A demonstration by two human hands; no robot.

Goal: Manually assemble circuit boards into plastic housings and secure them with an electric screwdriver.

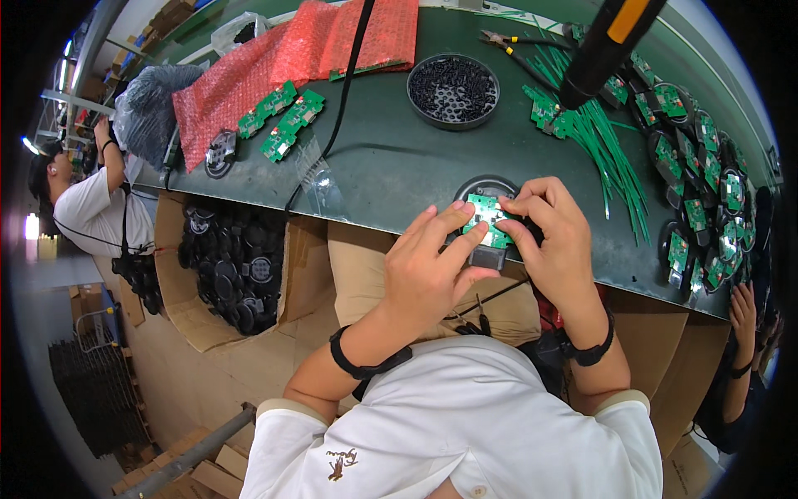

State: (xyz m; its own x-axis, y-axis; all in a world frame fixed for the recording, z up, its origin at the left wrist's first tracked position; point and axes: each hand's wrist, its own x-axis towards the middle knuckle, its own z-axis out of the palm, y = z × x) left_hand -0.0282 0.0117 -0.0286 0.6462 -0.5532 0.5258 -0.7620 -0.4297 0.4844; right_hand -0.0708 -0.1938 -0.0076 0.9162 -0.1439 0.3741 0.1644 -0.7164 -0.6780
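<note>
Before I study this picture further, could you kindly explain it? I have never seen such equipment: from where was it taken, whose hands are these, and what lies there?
No machine is working here. A person wears two cameras on the head; this picture comes from the left one, looking down. Its wide lens bends straight edges.

The left hand and right hand are that person's own. Together they hold a green circuit board with black casing, near the front edge of the dark green table.

Farther back lie red bubble wrap, a round dish of small black pieces, pliers and thin green strips. Many black units with green boards crowd the right side. At lower left, a cardboard box contains black parts.
</note>
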